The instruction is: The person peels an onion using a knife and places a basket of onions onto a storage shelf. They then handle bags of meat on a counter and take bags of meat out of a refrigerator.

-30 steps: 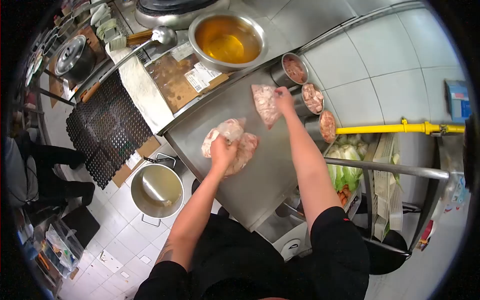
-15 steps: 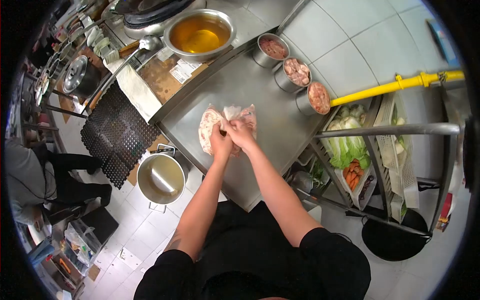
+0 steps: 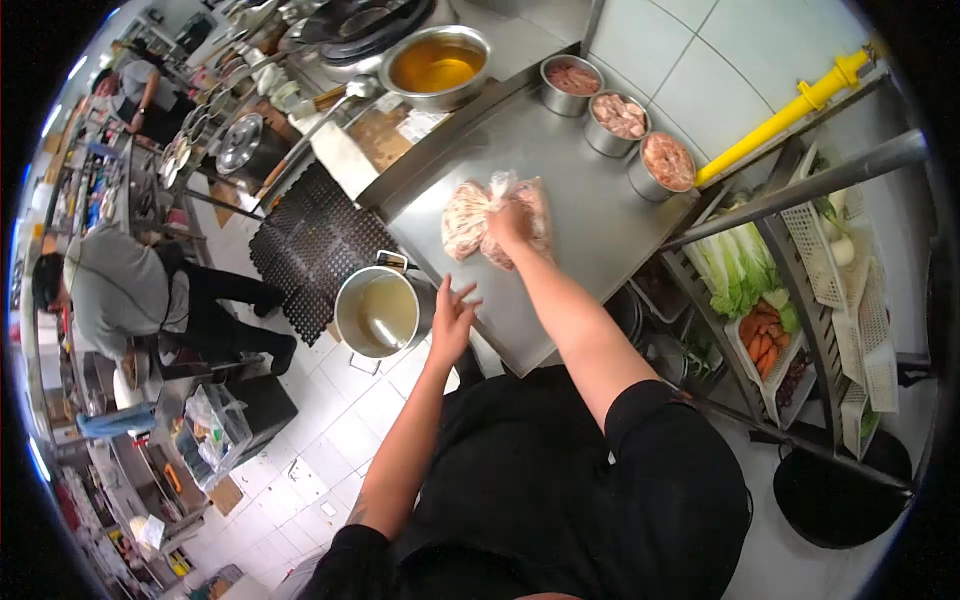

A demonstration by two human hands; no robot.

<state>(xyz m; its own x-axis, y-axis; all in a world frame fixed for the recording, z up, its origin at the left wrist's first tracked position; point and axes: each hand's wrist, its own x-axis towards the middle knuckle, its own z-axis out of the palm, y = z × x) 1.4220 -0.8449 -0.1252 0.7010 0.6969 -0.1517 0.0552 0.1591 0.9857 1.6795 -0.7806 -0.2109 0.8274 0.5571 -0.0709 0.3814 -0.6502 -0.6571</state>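
Note:
A clear plastic bag of pale, pinkish raw meat [image 3: 465,225] rests on the stainless steel table [image 3: 590,245]. My right hand [image 3: 509,224] is closed around the gathered top of the bag, with some plastic sticking up past the fingers. Off the table's front left edge, my left hand [image 3: 456,312] hangs in the air with its fingers apart, holding nothing. Just left of that hand is a tall metal pot [image 3: 352,318] with cloudy liquid inside.
Three metal tins of raw meat [image 3: 618,118] line the wall side of the table. A bowl of amber liquid [image 3: 437,68] stands behind. On the right, a rack holds lettuce [image 3: 735,268] and carrots [image 3: 765,340]. At left, a person [image 3: 130,290] is bent over; another stands farther back.
My left hand has let go of the bag and moved down and left, opening its fingers. My right hand stays on the bag's top. The view has swung left, showing more kitchen.

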